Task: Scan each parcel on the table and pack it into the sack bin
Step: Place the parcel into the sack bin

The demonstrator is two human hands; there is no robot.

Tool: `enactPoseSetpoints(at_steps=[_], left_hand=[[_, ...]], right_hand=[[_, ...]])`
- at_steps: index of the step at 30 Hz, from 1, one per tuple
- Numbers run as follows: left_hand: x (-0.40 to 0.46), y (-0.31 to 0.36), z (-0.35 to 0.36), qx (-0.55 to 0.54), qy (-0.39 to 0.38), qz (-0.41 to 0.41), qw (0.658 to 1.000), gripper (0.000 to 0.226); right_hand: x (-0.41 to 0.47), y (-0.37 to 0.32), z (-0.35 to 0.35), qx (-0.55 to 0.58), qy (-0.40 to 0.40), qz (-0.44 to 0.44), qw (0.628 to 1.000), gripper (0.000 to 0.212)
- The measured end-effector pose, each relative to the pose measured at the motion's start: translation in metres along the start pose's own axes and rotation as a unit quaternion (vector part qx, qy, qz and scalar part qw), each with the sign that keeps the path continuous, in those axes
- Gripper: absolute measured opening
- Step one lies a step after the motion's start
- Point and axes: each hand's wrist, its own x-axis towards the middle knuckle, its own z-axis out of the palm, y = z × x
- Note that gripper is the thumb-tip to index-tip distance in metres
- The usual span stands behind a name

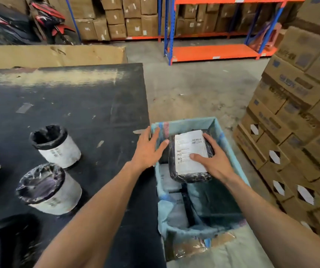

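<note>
A black-wrapped parcel point(182, 172) with a white shipping label sits inside the open mouth of the blue sack bin point(230, 151), just right of the table. My right hand point(215, 159) grips the parcel's right side, thumb lying on the label. My left hand point(147, 149) hovers with fingers spread over the bin's left rim, touching or nearly touching the parcel's left edge. Two cylindrical parcels, white with black plastic tops, stand on the black table point(78, 105): one point(56, 146) farther away, the other point(49, 188) nearer. More wrapped parcels lie lower inside the sack.
Dark wrapped parcels point(4, 240) lie at the table's left and near-left edge. Stacked cardboard boxes point(294, 120) stand close on the right of the bin. Orange-and-blue shelving point(213, 52) with cartons lines the back; a parked motorbike point(45, 22) sits at far left.
</note>
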Motion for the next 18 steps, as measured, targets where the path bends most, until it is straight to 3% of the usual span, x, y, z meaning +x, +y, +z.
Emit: enactPoseSetpoints(at_steps=[8,18], left_hand=[[0.035,-0.03,0.029,0.137,-0.009,0.038,0.99,0.075],[0.036,-0.039,0.038,0.145,0.003,0.036,0.989,0.08]], right_hand=[[0.054,0.08,0.036,-0.045,-0.093,0.105,0.989,0.089],[0.093,0.152,0.113,0.025,-0.083,0.174,0.981,0.088]])
